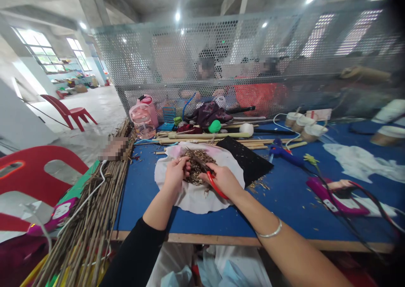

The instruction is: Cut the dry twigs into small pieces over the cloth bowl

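Note:
My right hand [223, 179] is closed round the red handles of a pair of scissors [218, 190]. Their dark blades point up and left, over a heap of small brown dried plant pieces [207, 157]. At the left of this heap my left hand [177, 169] is closed, thumb and fingers pinched together close to the blade tips. What lies in that pinch is too small to make out. Under the heap a white cloth [198, 198] is spread on the blue table [272, 211].
Bundled long brown stems [101, 202] lie along the left edge. Behind the cloth are a black sheet [243, 160], pale sticks [202, 136] and a green ball [214, 126]. A glue gun [286, 155], a magenta power strip [335, 198] and cables are right. A perforated screen [177, 55] stands behind.

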Demonstrator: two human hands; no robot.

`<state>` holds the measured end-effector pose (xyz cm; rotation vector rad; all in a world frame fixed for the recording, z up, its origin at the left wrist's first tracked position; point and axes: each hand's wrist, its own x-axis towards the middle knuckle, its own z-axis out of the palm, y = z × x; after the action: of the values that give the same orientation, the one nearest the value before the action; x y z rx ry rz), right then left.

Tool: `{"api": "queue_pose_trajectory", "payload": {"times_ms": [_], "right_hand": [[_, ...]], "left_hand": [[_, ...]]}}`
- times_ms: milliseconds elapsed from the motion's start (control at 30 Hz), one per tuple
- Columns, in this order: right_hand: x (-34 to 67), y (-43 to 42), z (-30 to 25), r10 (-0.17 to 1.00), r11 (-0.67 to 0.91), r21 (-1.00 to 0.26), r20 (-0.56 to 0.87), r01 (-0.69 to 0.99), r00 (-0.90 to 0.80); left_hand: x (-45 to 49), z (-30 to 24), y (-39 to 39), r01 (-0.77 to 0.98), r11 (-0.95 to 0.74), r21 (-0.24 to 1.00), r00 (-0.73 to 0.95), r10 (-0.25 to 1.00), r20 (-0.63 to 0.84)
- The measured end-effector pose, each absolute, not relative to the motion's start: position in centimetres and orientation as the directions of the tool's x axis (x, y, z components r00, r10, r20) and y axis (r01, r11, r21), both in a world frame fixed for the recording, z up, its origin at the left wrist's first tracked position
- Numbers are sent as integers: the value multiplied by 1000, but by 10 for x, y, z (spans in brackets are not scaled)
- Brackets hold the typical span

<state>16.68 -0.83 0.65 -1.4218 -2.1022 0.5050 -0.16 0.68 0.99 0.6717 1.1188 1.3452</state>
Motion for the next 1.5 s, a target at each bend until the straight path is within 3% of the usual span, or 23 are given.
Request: {"api": "queue_pose_trajectory", "payload": {"times_ms": [133,333,467,567,700,800,867,1100,1300,1500], "right_hand": [[170,-6,4,935,354,-572,245,740,-257],[171,-7,5,920,389,-582,282,714,-271],[171,-7,6,927,373,-578,258,726,-271],[170,-7,5,930,368,-578,246,728,-275],[169,-8,4,931,365,-594,251,717,-265],[168,-9,5,930,363,-567,268,740,-250],[167,-10,5,924,373,-533,287,759,-253],[165,-10,5,880,466,-478,338,744,-333],[165,-9,8,831,547,-460,398,699,-388],[166,-11,8,849,526,-521,374,672,-374]], "left_hand": [[-6,19,6,-589,334,736,12,914,-405],[-13,21,7,-709,430,559,194,881,-432],[-9,20,6,-694,366,620,147,915,-376],[-5,18,4,-604,284,745,63,948,-311],[-2,13,2,-193,85,977,-152,982,-115],[-3,8,2,158,-86,984,-203,972,118],[-3,6,3,257,-158,953,-181,961,208],[1,11,-1,361,-251,898,-57,955,290],[5,17,-7,319,-268,909,31,962,272],[7,19,-8,212,-182,960,33,983,179]]}}
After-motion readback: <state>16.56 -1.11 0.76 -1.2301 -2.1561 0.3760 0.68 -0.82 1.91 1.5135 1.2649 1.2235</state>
